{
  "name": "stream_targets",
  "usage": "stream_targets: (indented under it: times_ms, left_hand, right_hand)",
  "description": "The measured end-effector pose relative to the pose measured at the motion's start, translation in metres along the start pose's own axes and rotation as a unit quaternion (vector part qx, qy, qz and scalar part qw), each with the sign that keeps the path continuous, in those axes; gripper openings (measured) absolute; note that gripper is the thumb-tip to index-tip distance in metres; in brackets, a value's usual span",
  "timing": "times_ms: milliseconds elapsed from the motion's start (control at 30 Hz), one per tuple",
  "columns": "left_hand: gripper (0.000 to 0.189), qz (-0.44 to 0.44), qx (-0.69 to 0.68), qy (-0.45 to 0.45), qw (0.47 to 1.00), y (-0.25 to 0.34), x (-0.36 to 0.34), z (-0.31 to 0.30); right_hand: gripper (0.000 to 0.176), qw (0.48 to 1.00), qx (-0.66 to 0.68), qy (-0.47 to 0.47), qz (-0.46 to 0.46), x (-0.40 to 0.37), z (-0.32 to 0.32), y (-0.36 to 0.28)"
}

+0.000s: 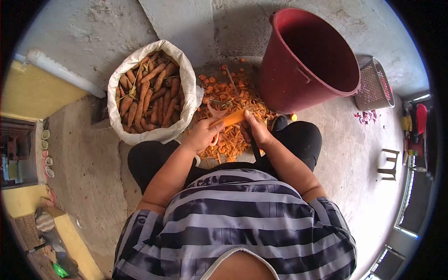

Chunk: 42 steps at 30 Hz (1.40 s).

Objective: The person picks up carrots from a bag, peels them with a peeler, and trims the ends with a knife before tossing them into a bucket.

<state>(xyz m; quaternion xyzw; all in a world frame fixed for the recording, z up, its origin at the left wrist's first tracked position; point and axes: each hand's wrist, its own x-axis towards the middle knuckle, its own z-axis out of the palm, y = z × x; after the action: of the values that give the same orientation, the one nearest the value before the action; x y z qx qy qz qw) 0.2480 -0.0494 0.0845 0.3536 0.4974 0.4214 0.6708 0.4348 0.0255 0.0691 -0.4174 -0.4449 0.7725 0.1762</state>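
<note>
A peeled orange carrot (231, 119) spans the gap between my two hands. My left hand (204, 134) is closed round its near left end, with an orange peel curl hanging by the fingers. At the other end, my right hand (258, 129) pinches the carrot with the thumb on top. A narrow dark strip, like a handle (255, 148), shows under my right palm; I cannot tell what tool it belongs to. Below and beyond the hands lies a heap of orange peelings and cut carrot pieces (233, 145). Left of it stands a white sack (114, 95) full of unpeeled carrots (147, 95).
A large dark red bucket (284, 77) stands beyond my right knee, near the wall. Next to it is a perforated basket (371, 91), with purple scraps (366, 116) on the floor. A small stool (388, 164) stands farther right. Shoes (46, 135) line the left side.
</note>
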Motion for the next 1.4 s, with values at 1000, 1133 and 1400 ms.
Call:
stream_targets:
  times_ms: [1000, 1133, 1400]
  left_hand:
    - [0.032, 0.325, 0.58, 0.208, 0.718, -0.004, -0.004, 0.011]
    - [0.028, 0.338, 0.559, 0.21, 0.728, -0.005, -0.001, 0.009]
    - [0.031, 0.027, 0.374, 0.148, 0.915, -0.019, 0.004, 0.0]
  right_hand:
    - [0.064, 0.987, 0.022, -0.044, 0.154, 0.013, -0.008, 0.007]
    - [0.064, 0.985, 0.056, -0.092, 0.134, 0.011, -0.013, 0.009]
    - [0.054, 0.984, 0.113, -0.011, 0.134, 0.013, -0.017, 0.015]
